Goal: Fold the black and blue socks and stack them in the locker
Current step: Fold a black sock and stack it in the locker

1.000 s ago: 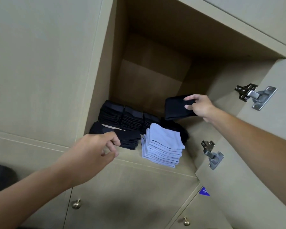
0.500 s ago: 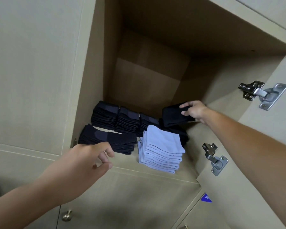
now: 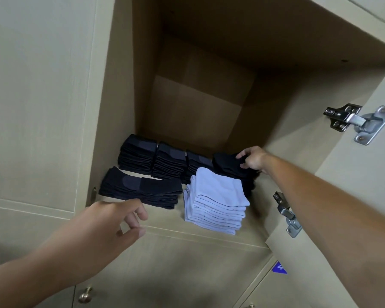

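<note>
Right hand (image 3: 252,160) grips black sock (image 3: 228,163) inside locker (image 3: 125,107); left hand (image 3: 105,227) loose, holding nothing

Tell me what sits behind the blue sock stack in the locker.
Behind the blue sock stack lies a dark pile, topped by the folded black sock the right hand grips. The blue stack covers the pile's lower part, so its height cannot be judged.

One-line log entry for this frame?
right hand: gripping folded black sock, at back-right stack | left hand: empty, at locker front edge | light-blue sock stack: untouched
</note>
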`<state>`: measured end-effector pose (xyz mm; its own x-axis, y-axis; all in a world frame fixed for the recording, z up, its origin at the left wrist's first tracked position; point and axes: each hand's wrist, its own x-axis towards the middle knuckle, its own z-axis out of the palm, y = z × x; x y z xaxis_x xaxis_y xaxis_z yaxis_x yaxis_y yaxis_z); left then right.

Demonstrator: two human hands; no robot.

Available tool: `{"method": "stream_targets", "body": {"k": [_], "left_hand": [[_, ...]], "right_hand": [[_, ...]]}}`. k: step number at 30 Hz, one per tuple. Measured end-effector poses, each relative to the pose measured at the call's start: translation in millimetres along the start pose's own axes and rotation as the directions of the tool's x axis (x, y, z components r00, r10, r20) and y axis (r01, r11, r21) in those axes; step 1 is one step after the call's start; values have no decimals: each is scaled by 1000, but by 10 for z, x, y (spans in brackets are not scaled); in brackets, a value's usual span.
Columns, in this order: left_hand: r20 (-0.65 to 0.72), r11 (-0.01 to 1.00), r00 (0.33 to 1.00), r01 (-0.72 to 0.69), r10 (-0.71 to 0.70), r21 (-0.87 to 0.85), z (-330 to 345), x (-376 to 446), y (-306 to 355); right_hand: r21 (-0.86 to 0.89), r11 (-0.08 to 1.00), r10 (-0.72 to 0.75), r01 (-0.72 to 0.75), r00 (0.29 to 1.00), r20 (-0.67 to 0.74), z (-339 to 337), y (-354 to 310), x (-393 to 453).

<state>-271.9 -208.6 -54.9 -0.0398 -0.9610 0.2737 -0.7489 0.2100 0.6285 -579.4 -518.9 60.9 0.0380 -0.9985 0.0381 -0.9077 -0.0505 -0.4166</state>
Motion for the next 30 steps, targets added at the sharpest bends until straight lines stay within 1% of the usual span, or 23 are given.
{"method": "stream_targets", "body": {"k": [3,7,9,11,13,16,17,19,21,24,27,29,30], "left_hand": [[12,1000,1000,11,-11,7,4,5,-2],[13,1000,1000,25,-25,12,14,7,-10],[10,999,999,30,-30,11,16,8,-9],[16,999,999,34,-34,12,15,4,-8],[33,999,999,34,-35,19,12,1,-3],[40,999,999,31,-32,26,-9,4,-5],[41,999,999,33,-34,25,-21,7,-7],[30,999,999,37,-38,13,-44,10,-13],[11,999,999,35,-35,-3,-61,7,-18],[1,999,999,46,-46,-21,-71,-5,-43],[-18,998,998,65,-65,-25,-97,-21,-75],[-13,997,997,79,-79,-17,-137,-44,-79],[-11,996,996,85,-85,-16,-160,-61,-81]], "right_hand": [[-39,999,-11,11,1000,-9,20,25,45],[-104,995,-2,-5,997,-71,-27,-34,63],[-99,994,-50,42,996,-76,-35,-107,30],[-87,991,-108,106,994,-19,-5,-191,-39],[-99,985,-131,141,987,98,83,-220,-97],[-162,980,-65,114,958,278,262,-167,-154],[-171,982,-27,84,949,313,320,-138,-160],[-158,986,5,51,940,341,412,-101,-171],[-129,991,6,40,942,337,441,-104,-182],[-106,992,-31,66,953,300,358,-155,-198],[-164,980,-73,116,966,250,211,-206,-202],[-181,970,-130,162,976,175,128,-245,-232],[-180,966,-168,186,979,112,101,-257,-243]]}}
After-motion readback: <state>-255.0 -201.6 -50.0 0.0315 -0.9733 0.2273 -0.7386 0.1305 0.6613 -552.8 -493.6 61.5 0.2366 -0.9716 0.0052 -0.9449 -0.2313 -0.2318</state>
